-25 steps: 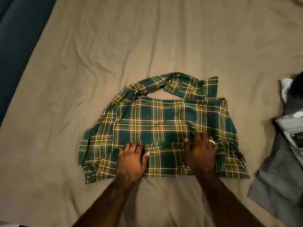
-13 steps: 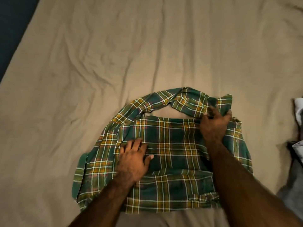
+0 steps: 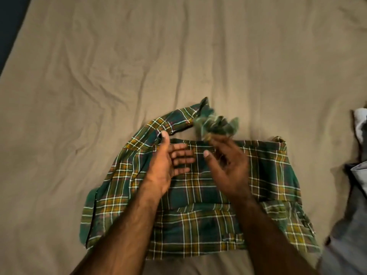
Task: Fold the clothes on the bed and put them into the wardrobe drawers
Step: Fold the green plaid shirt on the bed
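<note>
Green, yellow and white plaid cotton shirt [image 3: 198, 195] lies partly folded on the tan wrinkled bedsheet [image 3: 178, 56], in the lower middle of the view, about 6 o'clock from the sheet's centre. Its near hem is turned up in a flat band across the body. One sleeve [image 3: 164, 126] arcs off the shirt's 11 o'clock corner and curves toward 12 o'clock.

Right hand [image 3: 226, 167] is over the upper middle of the shirt, palm turned up toward the camera, fingers curled. The sleeve's cuff end [image 3: 216, 126] is bunched and motion-blurred at its fingertips, raised off the sheet; the hand appears to pinch it, though the blur hides the exact contact.

Left hand [image 3: 168, 161] sits at 9 o'clock of the right one, just beside it, fingers straight and together, thumb pointing up at the sleeve's base. It lies flat against the shirt body, gripping nothing.

At 3 o'clock, near the frame edge, a grey fabric garment [image 3: 345, 235] lies on the sheet just beside the shirt's right side. A white cloth piece [image 3: 360, 124] shows above it. Dark blue surface [image 3: 10, 26] at the 10 o'clock corner, beyond the sheet's edge.
</note>
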A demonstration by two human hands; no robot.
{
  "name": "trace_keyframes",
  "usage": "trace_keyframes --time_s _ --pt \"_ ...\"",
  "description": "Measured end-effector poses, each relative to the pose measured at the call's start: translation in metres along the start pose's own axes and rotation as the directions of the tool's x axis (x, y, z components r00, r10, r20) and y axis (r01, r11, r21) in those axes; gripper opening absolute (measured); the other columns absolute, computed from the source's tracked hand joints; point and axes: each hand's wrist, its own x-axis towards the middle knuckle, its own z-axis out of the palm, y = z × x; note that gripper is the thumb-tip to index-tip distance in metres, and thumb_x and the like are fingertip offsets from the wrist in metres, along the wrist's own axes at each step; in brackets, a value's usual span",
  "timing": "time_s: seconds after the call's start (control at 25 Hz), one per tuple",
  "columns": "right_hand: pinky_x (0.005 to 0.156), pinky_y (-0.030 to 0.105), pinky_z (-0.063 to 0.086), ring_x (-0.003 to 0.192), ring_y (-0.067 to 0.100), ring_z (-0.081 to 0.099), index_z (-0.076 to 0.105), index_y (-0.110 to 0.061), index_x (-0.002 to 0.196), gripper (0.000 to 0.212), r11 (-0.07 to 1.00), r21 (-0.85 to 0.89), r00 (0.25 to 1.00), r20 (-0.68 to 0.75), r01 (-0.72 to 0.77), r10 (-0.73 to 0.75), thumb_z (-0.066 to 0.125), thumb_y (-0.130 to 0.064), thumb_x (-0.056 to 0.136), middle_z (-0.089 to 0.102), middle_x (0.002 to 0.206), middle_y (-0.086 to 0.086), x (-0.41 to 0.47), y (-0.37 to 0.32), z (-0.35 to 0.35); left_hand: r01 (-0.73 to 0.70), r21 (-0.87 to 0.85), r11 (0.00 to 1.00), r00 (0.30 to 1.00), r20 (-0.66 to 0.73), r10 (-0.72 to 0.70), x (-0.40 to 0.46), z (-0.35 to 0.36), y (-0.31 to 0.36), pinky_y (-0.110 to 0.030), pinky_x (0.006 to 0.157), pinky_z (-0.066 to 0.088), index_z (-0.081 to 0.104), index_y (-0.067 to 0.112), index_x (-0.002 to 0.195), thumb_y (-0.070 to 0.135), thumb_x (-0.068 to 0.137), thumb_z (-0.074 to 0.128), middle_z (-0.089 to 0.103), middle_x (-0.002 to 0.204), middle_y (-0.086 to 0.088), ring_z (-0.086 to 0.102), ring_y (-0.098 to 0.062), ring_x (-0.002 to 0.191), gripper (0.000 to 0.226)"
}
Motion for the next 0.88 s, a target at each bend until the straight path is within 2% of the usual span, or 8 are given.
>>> trace_keyframes --time_s 0.12,0.2,0.28,0.44,0.56,0.68,0.76,0.88 --pt "0.086 0.042 0.062 0.102 0.017 0.074 0.082 -0.007 0.093 0.007 0.963 0.245 0.984 0.159 -0.117 0.079 0.076 -0.007 0.089 0.079 0.109 0.000 -0.038 -0.004 0.003 0.087 -0.057 0.995 0.991 0.110 -0.080 -0.009 0.005 0.022 -0.058 0.096 0.058 0.070 0.010 0.126 0.062 0.090 0.067 0.075 0.124 -0.018 0.073 -0.034 0.111 0.064" --pt "0.075 0.042 0.059 0.082 0.019 0.072 0.076 -0.009 0.080 0.014 0.872 0.393 0.951 0.024 -0.291 0.307 0.077 -0.020 0.088 0.077 0.087 0.000 -0.043 -0.004 0.005 0.106 0.016 0.994 0.994 0.028 -0.107 -0.017 0.008 0.021 -0.059 0.101 0.056 0.074 0.008 0.114 0.018 0.095 0.072 0.073 0.127 -0.021 0.072 -0.034 0.113 0.021" --pt "0.075 0.038 0.057 0.081 0.014 0.068 0.072 -0.019 0.092 0.023 0.800 0.365 0.842 -0.074 -0.475 0.534 0.079 -0.041 0.090 0.073 0.087 -0.005 -0.038 -0.005 0.005 0.115 -0.051 0.992 0.993 0.006 -0.115 -0.026 0.006 0.013 -0.059 0.102 0.056 0.075 0.006 0.106 -0.007 0.093 0.063 0.074 0.123 -0.022 0.072 -0.035 0.113 0.022" --pt "0.072 0.033 0.057 0.093 0.018 0.072 0.073 -0.016 0.111 0.025 0.523 0.355 0.630 0.376 -0.775 0.679 0.075 -0.034 0.095 0.079 0.104 0.002 -0.046 -0.012 -0.005 0.124 -0.300 0.946 0.983 0.169 -0.075 -0.063 -0.002 -0.020 -0.057 0.096 0.057 0.067 0.001 0.103 -0.014 0.078 0.061 0.070 0.115 -0.026 0.071 -0.039 0.104 0.029" --pt "0.070 0.030 0.059 0.081 0.019 0.073 0.073 -0.001 0.097 0.012 0.604 0.541 0.809 0.348 -0.585 0.473 0.071 0.007 0.088 0.078 0.089 0.007 -0.067 -0.018 -0.014 0.188 -0.194 0.963 0.965 0.217 -0.145 -0.089 -0.001 -0.042 -0.059 0.106 0.050 0.068 -0.002 0.123 0.019 0.088 0.078 0.068 0.128 -0.027 0.066 -0.042 0.113 0.042" --pt "0.075 0.038 0.058 0.088 0.029 0.069 0.076 -0.006 0.093 0.011 0.562 0.633 0.846 0.397 -0.532 0.355 0.071 -0.011 0.085 0.074 0.093 0.013 -0.093 -0.030 -0.034 0.150 0.060 0.987 0.972 0.175 -0.159 -0.118 -0.007 -0.057 -0.050 0.100 0.057 0.074 0.005 0.121 0.022 0.092 0.077 0.074 0.121 -0.022 0.072 -0.037 0.110 0.033" --pt "0.084 0.042 0.059 0.093 0.033 0.073 0.079 -0.011 0.096 0.031 0.478 0.530 0.713 0.514 -0.701 0.476 0.066 -0.039 0.098 0.078 0.098 0.012 -0.111 -0.033 -0.046 0.125 0.151 0.981 0.939 0.300 -0.166 -0.140 -0.016 -0.067 -0.041 0.092 0.062 0.076 0.004 0.115 0.006 0.090 0.075 0.076 0.119 -0.019 0.074 -0.031 0.108 0.025" --pt "0.088 0.042 0.060 0.087 0.024 0.078 0.081 -0.013 0.102 0.051 0.577 -0.068 0.439 0.577 -0.814 0.689 0.066 -0.061 0.094 0.081 0.096 0.004 -0.134 -0.027 -0.051 0.186 0.512 0.838 0.819 0.391 -0.420 -0.163 -0.028 -0.095 -0.023 0.078 0.059 0.075 0.006 0.113 -0.002 0.092 0.073 0.079 0.111 -0.006 0.076 -0.017 0.098 0.024"
